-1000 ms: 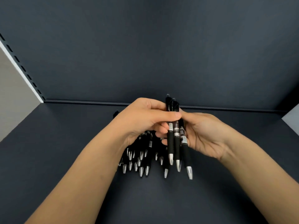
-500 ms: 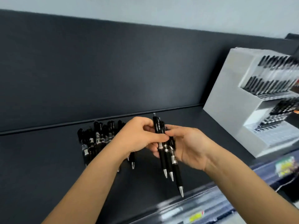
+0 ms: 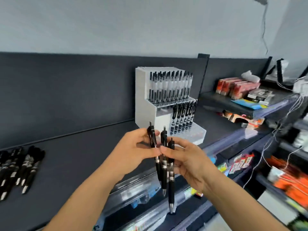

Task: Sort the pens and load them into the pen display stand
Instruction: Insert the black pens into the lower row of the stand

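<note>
Three black click pens [image 3: 164, 170] hang tips down in mid-air in front of me. My left hand [image 3: 135, 150] pinches the leftmost pen near its clip. My right hand [image 3: 185, 157] grips the other two around their middles. Behind them on the dark shelf stands the white stepped pen display stand [image 3: 145, 100]; its top row is full of pens and the right part of its middle row holds several black pens. A loose pile of black pens [image 3: 20, 165] lies on the shelf at far left.
The dark shelf [image 3: 80, 155] runs from left to centre with a dark back panel. To the right, further shelves carry red boxes [image 3: 236, 86], a blue packet, orange packs and white cables [image 3: 298, 100]. Lower shelves with small packaged goods lie below my hands.
My view has swung right and up, so the pen pile has slid to the far left and the stand now sits behind my hands. The pens have fanned apart, the left hand drawing one aside.
</note>
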A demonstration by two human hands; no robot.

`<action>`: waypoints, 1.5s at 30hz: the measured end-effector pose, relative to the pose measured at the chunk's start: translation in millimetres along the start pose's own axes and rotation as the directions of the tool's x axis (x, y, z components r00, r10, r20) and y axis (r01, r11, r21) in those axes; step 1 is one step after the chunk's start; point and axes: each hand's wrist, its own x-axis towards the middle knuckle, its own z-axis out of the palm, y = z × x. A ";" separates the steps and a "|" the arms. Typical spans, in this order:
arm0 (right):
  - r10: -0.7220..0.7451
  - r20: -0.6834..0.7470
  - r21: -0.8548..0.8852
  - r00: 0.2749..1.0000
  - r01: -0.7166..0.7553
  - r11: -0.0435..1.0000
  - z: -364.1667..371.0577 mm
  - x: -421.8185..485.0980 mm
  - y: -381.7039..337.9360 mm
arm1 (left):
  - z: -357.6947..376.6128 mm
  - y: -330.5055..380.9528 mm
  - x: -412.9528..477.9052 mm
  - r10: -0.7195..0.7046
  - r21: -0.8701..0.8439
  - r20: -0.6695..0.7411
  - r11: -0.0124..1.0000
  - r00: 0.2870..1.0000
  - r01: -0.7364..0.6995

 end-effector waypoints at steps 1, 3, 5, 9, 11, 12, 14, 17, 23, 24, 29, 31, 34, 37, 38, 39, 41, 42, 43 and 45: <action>-0.020 -0.028 0.003 0.999 0.020 1.000 -19.1 -2.6 -3.9 | 19.0 3.2 4.9 0.002 -0.086 -0.039 0.996 0.999 -0.006; -0.049 -0.070 0.036 0.996 0.052 0.998 -53.9 -5.9 -11.2 | 51.8 9.4 15.9 0.017 -0.210 -0.154 0.976 0.988 -0.050; -0.070 -0.095 0.079 0.993 0.078 0.994 -82.2 -4.6 -18.0 | 72.5 15.1 28.4 0.049 -0.233 -0.289 0.965 0.956 -0.120; -0.133 -0.128 0.106 0.983 0.147 0.983 -116.0 10.5 -28.1 | 82.7 19.0 52.3 0.081 -0.165 -0.477 0.970 0.875 -0.180; -0.165 -0.134 0.138 0.977 0.183 0.973 -123.7 22.5 -34.1 | 80.3 18.4 64.0 0.174 -0.016 -0.555 0.975 0.814 -0.220; -0.180 -0.128 0.144 0.975 0.198 0.970 -125.4 28.6 -37.5 | 79.0 18.0 70.6 0.225 0.074 -0.579 0.972 0.784 -0.224; -0.220 -0.104 0.132 0.970 0.233 0.964 -126.9 41.8 -43.6 | 76.4 15.6 85.1 0.273 0.155 -0.607 0.962 0.746 -0.225; -0.273 -0.095 0.110 0.957 0.283 0.953 -126.4 62.3 -48.8 | 71.8 3.1 107.5 0.280 0.179 -0.609 0.960 0.743 -0.215; -0.380 -0.114 0.047 0.918 0.387 0.921 -128.3 89.8 -56.2 | 73.8 -21.6 131.4 0.298 0.263 -0.562 0.949 0.772 -0.175; -0.393 -0.118 0.041 0.912 0.400 0.916 -129.0 92.4 -56.5 | 74.2 -24.6 133.1 0.301 0.297 -0.565 0.943 0.768 -0.151; -0.488 -0.117 0.019 0.865 0.494 0.869 -133.0 99.5 -59.0 | 73.1 -34.8 139.0 0.287 0.345 -0.550 0.933 0.784 -0.100; -0.528 -0.097 0.002 0.843 0.531 0.847 -131.8 103.2 -59.7 | 74.1 -37.7 139.5 0.297 0.386 -0.539 0.919 0.788 -0.083; -0.551 -0.065 0.004 0.832 0.552 0.834 -128.2 110.5 -60.0 | 74.5 -41.3 140.2 0.301 0.402 -0.566 0.914 0.768 -0.063; -0.585 -0.035 -0.016 0.810 0.585 0.811 -124.6 114.6 -62.1 | 78.9 -40.6 140.7 0.303 0.435 -0.569 0.900 0.765 -0.034; -0.600 -0.017 -0.036 0.800 0.599 0.800 -123.5 115.9 -62.0 | 81.0 -41.3 140.3 0.311 0.457 -0.546 0.889 0.778 -0.035; -0.608 0.003 -0.050 0.794 0.608 0.793 -122.7 117.5 -61.7 | 84.0 -42.3 139.4 0.304 0.465 -0.531 0.885 0.791 -0.028; -0.602 0.033 -0.051 0.798 0.603 0.796 -121.7 121.5 -60.5 | 88.1 -46.3 137.6 0.277 0.462 -0.528 0.887 0.802 -0.002; -0.593 0.041 -0.048 0.804 0.594 0.803 -122.0 123.6 -59.8 | 88.4 -48.1 137.4 0.268 0.462 -0.538 0.887 0.799 0.013; -0.582 0.045 -0.045 0.812 0.584 0.811 -122.3 125.8 -59.1 | 87.9 -49.1 137.4 0.255 0.459 -0.550 0.888 0.796 0.033; -0.563 0.054 -0.032 0.825 0.565 0.825 -123.1 127.5 -58.9 | 86.9 -49.9 137.1 0.223 0.450 -0.561 0.890 0.797 0.068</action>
